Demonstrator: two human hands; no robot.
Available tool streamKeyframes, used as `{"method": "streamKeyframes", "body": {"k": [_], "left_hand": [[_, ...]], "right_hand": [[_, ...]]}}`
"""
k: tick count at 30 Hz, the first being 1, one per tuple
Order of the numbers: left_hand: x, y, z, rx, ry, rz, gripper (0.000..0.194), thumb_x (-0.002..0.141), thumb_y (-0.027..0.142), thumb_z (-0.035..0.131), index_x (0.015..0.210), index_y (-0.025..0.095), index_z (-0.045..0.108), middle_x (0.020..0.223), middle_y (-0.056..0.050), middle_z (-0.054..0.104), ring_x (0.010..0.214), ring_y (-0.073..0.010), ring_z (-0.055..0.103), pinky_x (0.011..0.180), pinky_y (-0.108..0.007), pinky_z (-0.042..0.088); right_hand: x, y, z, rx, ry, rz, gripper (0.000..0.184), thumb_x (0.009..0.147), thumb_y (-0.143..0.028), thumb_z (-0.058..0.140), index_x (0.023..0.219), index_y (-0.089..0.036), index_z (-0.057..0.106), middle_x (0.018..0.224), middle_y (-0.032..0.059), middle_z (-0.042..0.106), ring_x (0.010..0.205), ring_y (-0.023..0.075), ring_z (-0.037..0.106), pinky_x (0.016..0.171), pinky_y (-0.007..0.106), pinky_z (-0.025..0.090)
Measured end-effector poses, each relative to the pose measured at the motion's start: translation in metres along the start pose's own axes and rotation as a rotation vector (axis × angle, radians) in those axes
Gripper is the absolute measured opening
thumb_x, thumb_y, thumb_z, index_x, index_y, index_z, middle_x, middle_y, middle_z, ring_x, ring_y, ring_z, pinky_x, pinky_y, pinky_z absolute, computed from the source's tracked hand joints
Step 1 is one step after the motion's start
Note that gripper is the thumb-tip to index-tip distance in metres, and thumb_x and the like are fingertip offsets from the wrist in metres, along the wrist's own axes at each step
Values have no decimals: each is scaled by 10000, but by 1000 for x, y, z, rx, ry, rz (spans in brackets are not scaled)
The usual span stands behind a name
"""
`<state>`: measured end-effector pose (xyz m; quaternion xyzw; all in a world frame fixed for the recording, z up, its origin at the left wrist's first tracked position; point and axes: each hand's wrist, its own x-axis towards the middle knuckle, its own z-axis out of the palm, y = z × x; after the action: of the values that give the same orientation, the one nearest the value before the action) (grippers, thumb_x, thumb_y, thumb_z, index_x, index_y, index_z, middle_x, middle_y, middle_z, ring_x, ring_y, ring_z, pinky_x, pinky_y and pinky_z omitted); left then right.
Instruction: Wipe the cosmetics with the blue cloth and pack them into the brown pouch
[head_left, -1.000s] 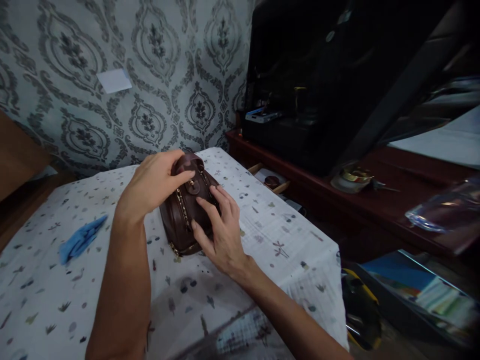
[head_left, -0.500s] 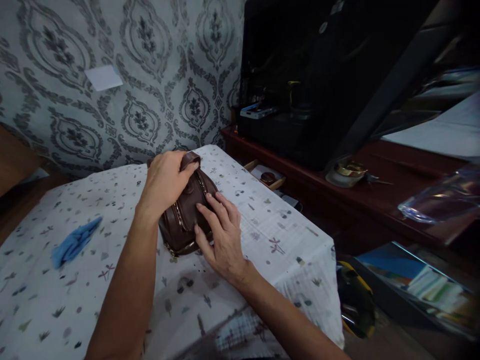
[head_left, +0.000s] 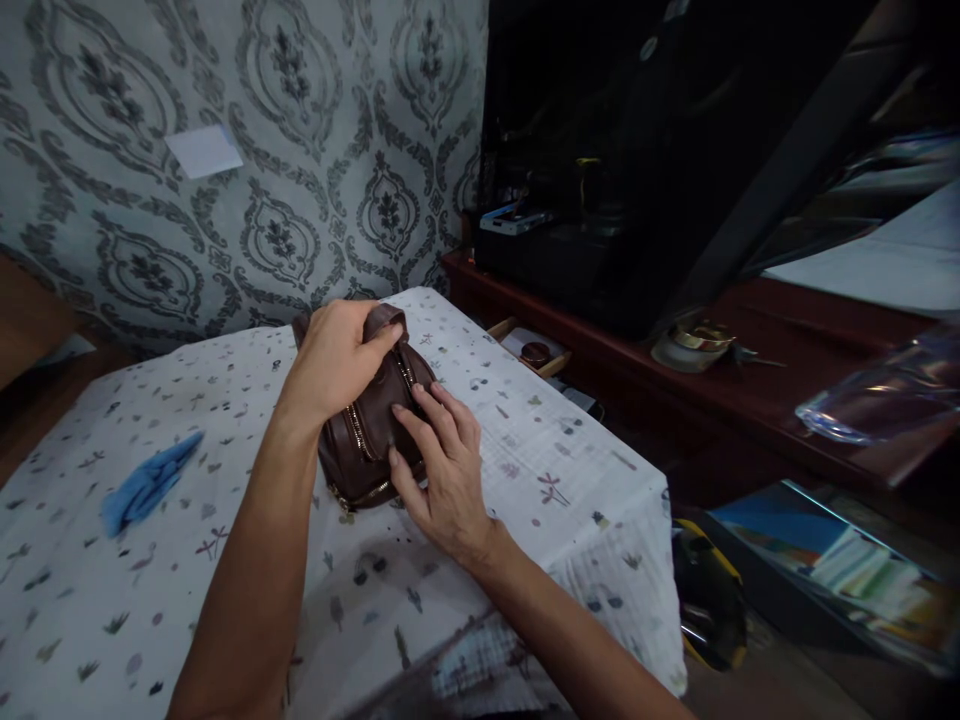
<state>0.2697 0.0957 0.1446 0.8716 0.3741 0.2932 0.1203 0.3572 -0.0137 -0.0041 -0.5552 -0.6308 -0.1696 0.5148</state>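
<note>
A small dark brown leather bag (head_left: 367, 440) with gold zippers lies on a table covered by a white patterned cloth (head_left: 525, 450). My left hand (head_left: 330, 355) is closed around the bag's handle strap at its far end. My right hand (head_left: 442, 465) rests on the bag's near right side, fingers stretched flat against the leather. Part of the bag is hidden under both hands.
A crumpled blue cloth (head_left: 146, 483) lies on the table to the left. To the right stands a dark red wooden cabinet (head_left: 675, 400) with a black case (head_left: 637, 150) on it and a small open drawer (head_left: 532, 352). Patterned wallpaper is behind. Books and clutter sit low right.
My left hand has curled tighter over the handle strap at the bag's far end. The right hand stays flat on the bag. The view has shifted slightly.
</note>
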Motion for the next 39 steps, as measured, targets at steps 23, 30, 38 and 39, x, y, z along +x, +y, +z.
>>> {"method": "streamKeyframes", "body": {"k": [23, 30, 38, 39], "left_hand": [[-29, -26, -31, -76, 82, -17, 295, 831, 475, 619, 893, 187, 639, 885, -32, 687, 820, -180, 584, 719, -269, 435], [-46, -25, -31, 88, 68, -88, 357, 863, 470, 515, 638, 196, 480, 596, 25, 451, 582, -126, 399, 579, -279, 288], [-53, -32, -24, 25, 43, -95, 309, 881, 453, 497, 762, 196, 619, 629, -3, 558, 634, -163, 478, 577, -270, 325], [-54, -33, -24, 12, 31, -100, 309, 880, 454, 500, 772, 195, 629, 634, -5, 567, 635, -164, 484, 573, -270, 328]], "right_hand": [[-4, 6, 5, 60, 41, 42, 421, 959, -418, 608, 1316, -206, 537, 1482, 170, 461, 1381, 338, 422, 1130, 566, 411], [-4, 8, 10, 48, 76, 27, 443, 961, -467, 612, 1322, -220, 539, 1466, 164, 484, 1368, 333, 438, 1120, 560, 429], [-6, 10, 12, 49, 65, 40, 469, 962, -511, 604, 1344, -250, 530, 1468, 153, 492, 1382, 339, 434, 1114, 576, 428], [-6, 10, 12, 50, 64, 39, 470, 960, -508, 608, 1344, -248, 532, 1466, 152, 494, 1380, 338, 435, 1114, 574, 427]]}}
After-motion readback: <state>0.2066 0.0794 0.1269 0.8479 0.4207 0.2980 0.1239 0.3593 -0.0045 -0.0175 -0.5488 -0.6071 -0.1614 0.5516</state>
